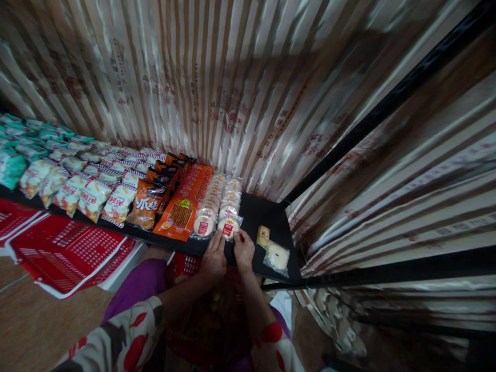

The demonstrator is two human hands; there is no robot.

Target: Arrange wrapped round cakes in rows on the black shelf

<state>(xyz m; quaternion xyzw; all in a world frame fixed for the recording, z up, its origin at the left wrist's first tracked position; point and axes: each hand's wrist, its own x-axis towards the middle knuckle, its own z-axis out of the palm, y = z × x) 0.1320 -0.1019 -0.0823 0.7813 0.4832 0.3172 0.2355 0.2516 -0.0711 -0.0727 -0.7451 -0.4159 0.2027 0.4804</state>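
Observation:
Two rows of clear-wrapped white rice crackers run from the back of a black shelf [254,209] to its front edge. The front rice cracker packet [228,227] of the right-hand row has a red label. My left hand [214,260] has its fingers pressed together at the packet's near left edge. At its near right corner, my right hand [244,250] pinches the wrapper with bent fingers. Beside the rows on the left lies a flat orange snack bag [181,213]. A small yellowish packet [263,235] and a separate white cracker packet [276,257] lie right of my hands.
Orange bags [145,204], white bags [93,199] and green bags [11,166] fill the shelf leftward. Red baskets [73,253] stand below. A striped curtain [201,77] hangs behind, and black poles [372,124] slant up at the right. A red basket [186,262] sits between my knees.

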